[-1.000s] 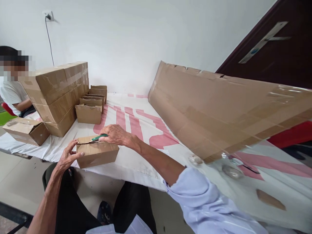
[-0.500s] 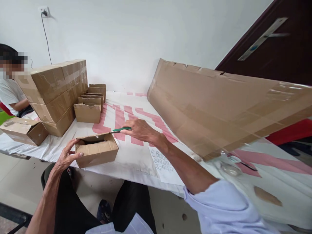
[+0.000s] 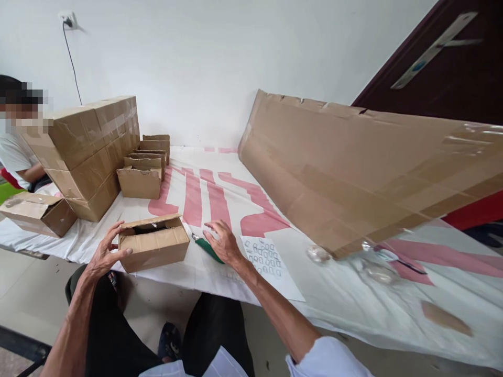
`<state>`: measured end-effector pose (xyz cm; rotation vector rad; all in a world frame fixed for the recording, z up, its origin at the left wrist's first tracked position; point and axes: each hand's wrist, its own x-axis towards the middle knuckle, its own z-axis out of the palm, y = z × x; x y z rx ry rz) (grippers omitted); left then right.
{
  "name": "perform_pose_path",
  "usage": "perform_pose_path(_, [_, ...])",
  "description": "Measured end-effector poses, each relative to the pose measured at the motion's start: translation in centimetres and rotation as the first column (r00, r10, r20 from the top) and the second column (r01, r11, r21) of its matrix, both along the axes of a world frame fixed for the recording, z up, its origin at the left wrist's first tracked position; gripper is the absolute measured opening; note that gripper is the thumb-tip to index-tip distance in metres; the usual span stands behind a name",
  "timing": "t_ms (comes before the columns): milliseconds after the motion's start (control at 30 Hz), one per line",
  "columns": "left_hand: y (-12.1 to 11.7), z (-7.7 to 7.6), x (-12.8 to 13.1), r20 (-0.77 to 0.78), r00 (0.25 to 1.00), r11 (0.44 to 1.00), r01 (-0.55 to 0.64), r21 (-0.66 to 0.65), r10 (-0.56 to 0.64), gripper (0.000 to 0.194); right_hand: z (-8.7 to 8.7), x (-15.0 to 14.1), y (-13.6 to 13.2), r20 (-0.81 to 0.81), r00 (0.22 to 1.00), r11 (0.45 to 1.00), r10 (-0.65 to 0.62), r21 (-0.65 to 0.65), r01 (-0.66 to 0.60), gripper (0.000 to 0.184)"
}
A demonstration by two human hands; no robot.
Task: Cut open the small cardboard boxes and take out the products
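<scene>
Head view, the only one. Slit carton [image 3: 157,254] near the front edge of the cloth-covered worktop [image 3: 220,283]; long axis roughly 9 to 3 o'clock, top gaping along its far side. Left hand [image 3: 105,251] at its 9 o'clock end: grip closed round that end, thumb at the near top edge, fingers toward the far corner. Right hand [image 3: 226,244] apart, at the carton's 3 o'clock; grip spread, pinching nothing I can make out. Green-handled cutter [image 3: 207,250] lies at that hand's 8 o'clock, tip toward 10; contact unclear. Left hand nearer the carton, right nearer the cutter. Marked paper [image 3: 271,272]: right hand's 4 o'clock.
</scene>
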<state>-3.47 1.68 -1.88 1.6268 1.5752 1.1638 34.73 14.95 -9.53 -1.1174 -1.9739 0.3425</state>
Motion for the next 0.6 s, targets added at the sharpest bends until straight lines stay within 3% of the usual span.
perform_pose_path(133, [0.1, -0.1, -0.3, -0.025, 1.0, 1.0, -0.003, -0.015, 0.003, 0.061, 6.5, -4.6, 0.9, 0.087, 0.974, 0.954, 0.21, 0.2, -0.224, 0.028])
perform_pose_path(233, [0.1, -0.2, -0.4, -0.012, 1.0, 1.0, 0.003, -0.011, -0.003, 0.062, 9.1, -8.5, 1.5, 0.272, 0.894, 0.875, 0.355, 0.241, -0.421, 0.037])
perform_pose_path(300, [0.2, -0.2, -0.4, -0.008, 1.0, 1.0, 0.009, -0.014, -0.01, 0.062, 9.6, -10.5, 2.0, 0.362, 0.842, 0.833, 0.4, 0.239, -0.498, 0.035])
perform_pose_path(433, [0.2, -0.2, -0.4, -0.002, 1.0, 1.0, 0.019, -0.016, -0.019, 0.063, 9.2, -12.7, 2.8, 0.401, 0.797, 0.799, 0.452, 0.215, -0.562, 0.013])
perform_pose_path(600, [0.3, -0.1, -0.4, -0.017, 1.0, 1.0, 0.003, -0.009, -0.003, 0.067, 9.0, -13.2, 3.0, 0.314, 0.797, 0.8, 0.516, 0.155, -0.58, 0.018])
